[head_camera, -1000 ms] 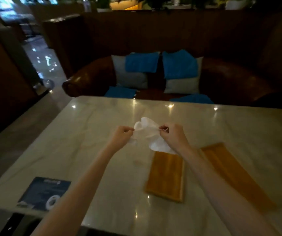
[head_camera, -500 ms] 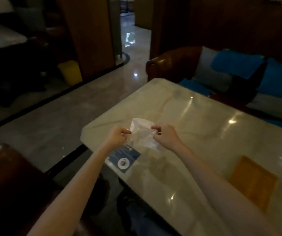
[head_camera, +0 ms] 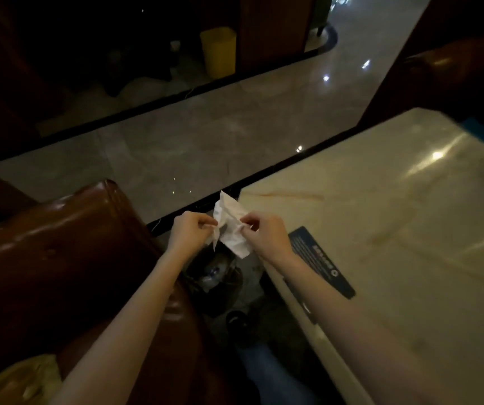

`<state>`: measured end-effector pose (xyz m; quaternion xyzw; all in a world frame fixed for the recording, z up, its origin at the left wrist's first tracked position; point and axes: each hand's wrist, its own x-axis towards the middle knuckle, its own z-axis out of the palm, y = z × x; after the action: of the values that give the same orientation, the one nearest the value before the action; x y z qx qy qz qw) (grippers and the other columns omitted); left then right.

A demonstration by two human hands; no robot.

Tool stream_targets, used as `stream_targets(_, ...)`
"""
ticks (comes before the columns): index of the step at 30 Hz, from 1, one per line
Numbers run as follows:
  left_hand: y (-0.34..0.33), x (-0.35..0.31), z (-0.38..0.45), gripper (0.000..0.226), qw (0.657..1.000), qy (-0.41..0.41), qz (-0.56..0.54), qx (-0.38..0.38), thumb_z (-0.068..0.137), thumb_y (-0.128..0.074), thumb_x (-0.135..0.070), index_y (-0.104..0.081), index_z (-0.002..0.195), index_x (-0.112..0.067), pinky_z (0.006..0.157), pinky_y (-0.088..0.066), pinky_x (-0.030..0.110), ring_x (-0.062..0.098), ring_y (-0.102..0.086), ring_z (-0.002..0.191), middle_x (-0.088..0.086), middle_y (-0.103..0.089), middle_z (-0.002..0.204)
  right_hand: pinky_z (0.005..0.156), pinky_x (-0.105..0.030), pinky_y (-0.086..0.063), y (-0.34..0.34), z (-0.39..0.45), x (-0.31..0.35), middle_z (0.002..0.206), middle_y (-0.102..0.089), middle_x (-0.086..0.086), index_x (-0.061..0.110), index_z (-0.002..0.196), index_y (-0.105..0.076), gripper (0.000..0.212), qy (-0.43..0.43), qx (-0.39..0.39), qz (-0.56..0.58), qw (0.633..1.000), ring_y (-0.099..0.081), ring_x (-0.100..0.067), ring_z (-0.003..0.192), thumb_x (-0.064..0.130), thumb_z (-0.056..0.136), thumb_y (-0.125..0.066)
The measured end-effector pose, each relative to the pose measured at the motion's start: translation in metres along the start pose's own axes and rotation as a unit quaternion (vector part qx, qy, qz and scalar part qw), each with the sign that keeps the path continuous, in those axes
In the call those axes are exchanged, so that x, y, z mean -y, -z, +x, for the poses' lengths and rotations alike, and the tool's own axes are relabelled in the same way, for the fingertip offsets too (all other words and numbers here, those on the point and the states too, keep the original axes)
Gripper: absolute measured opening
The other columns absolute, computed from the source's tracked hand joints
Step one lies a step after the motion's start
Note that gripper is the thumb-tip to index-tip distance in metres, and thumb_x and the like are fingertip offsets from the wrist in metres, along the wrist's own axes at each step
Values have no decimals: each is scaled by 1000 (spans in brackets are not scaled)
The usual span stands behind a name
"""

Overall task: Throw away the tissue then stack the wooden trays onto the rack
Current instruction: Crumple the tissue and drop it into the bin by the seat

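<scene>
From my remote seat I saw both hands raised in the middle of the frame, pinching 1 crumpled white tissue (head_camera: 232, 226) between them. The left hand (head_camera: 189, 233) was closed on the tissue's left edge with thumb and fingertips, and the right hand (head_camera: 267, 236) was closed on its right edge the same way, so the paper hung stretched between the 2 grips. The tissue sat off the left edge of the pale marble table (head_camera: 395, 217) that filled the right of the frame, over the dark gap between the table and the brown leather seat (head_camera: 59, 252) at lower left. A dark blue card (head_camera: 319, 261) lay flat on the table near its edge, just beside the right wrist. Below the hands something dim stood on the floor (too dark for me to identify). A yellow bin (head_camera: 218, 52) stood far off at the upper centre-left.
</scene>
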<state>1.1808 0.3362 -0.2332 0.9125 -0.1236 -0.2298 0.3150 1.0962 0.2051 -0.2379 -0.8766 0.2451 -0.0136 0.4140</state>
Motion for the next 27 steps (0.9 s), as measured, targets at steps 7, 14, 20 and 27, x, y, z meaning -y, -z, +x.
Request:
stream_targets(7, -51, 82, 67, 22, 998, 62, -10, -4, 87, -54, -5, -71, 101, -8, 80, -48, 24, 23, -65, 96, 15, -70, 109, 80, -25, -46, -116, 38, -30, 103, -71, -15, 3, 103, -67, 24, -79, 45, 31, 995, -64, -25, 97, 4, 83, -54)
stream_targets(14, -119, 172, 133, 29, 996, 71, 14, 55, 87, -51, -6, -65, 113, -5, 89, -43, 26, 24, -58, 106, 15, -63, 117, 90, -29, -47, -219, 98, -112, 110, -62, -14, 4, 100, -66, 21, -205, 24, 16, 978, -60, -24, 101, 1, 81, -56)
stream_targets(20, -178, 243, 173, 35, 989, 86, 50, 112, 88, -48, 1, -60, 119, -6, 102, -41, 29, 22, -54, 116, 12, -56, 129, 89, -31, -49, -299, 131, -178, 112, -59, -12, 6, 104, -64, 20, -284, 9, 56, 957, -59, -21, 99, 6, 86, -56)
stream_targets(27, -227, 293, 214, 33, 975, 157, 47, 153, 90, -47, -4, -58, 120, -9, 88, -49, 28, 21, -59, 108, 12, -61, 124, 105, -34, -43, -361, 150, -233, 135, -47, -11, 9, 118, -55, 30, -332, 103, 15, 937, -50, -22, 120, 6, 88, -51)
